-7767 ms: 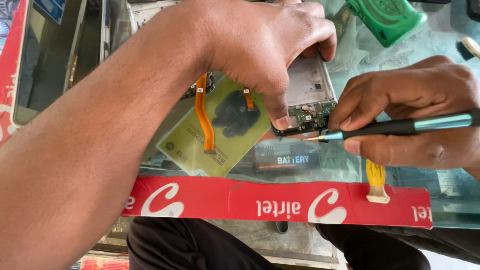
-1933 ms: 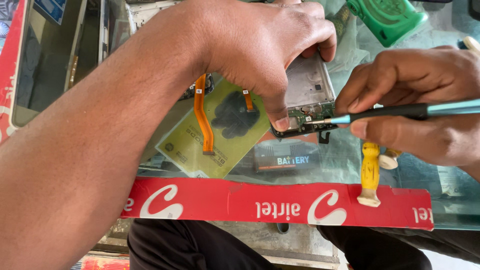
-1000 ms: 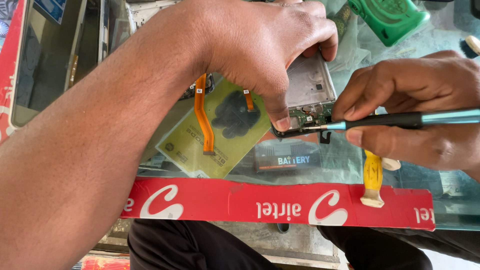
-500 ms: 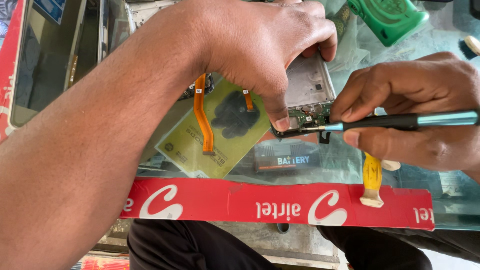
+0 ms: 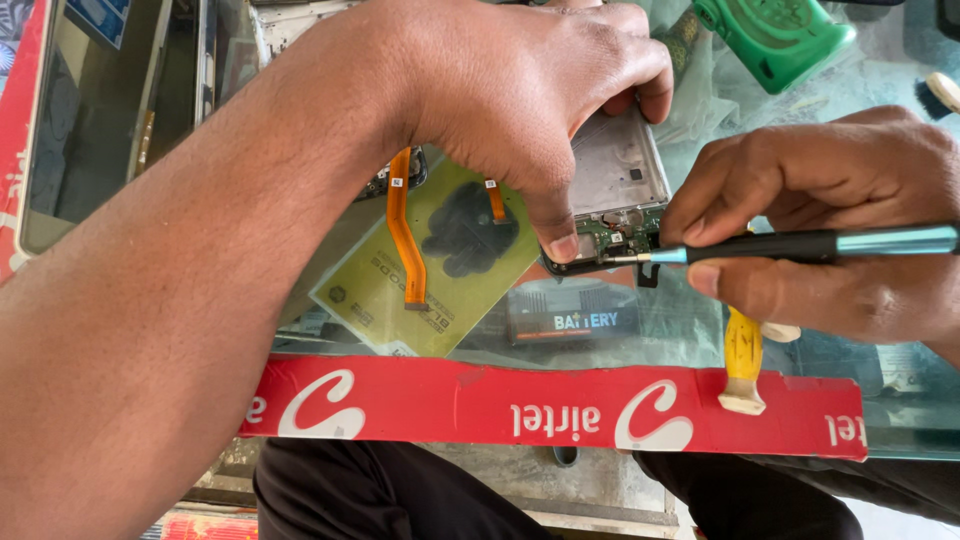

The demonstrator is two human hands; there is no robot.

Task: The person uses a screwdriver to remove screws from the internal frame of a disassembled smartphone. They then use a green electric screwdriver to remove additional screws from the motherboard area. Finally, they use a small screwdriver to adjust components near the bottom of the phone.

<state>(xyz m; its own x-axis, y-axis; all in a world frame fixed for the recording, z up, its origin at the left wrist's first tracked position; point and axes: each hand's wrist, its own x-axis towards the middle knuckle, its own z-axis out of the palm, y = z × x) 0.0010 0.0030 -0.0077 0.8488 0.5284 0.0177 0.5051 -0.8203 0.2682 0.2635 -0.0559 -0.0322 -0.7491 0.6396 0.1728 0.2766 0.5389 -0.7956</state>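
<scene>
Phone chassis [image 5: 618,180], opened and with its back removed, is held on the glass counter [image 5: 880,90] by the left hand [image 5: 520,90], whose fingers are closed around the upper edge while the thumb [image 5: 555,225] is pressed on the lower end beside the small green circuit board [image 5: 622,235]. A screwdriver [image 5: 800,245] with a black grip and teal shaft is gripped between thumb and closed fingers of the right hand [image 5: 830,220], and its tip is set against the circuit board. An orange flex cable [image 5: 403,230] is laid over a yellow-green battery [image 5: 425,265] just left of the chassis. A yellow-handled tool [image 5: 742,365] is seen below the right hand, resting on the red counter strip [image 5: 450,405]. A green object [image 5: 775,35] lies at the far edge.
</scene>
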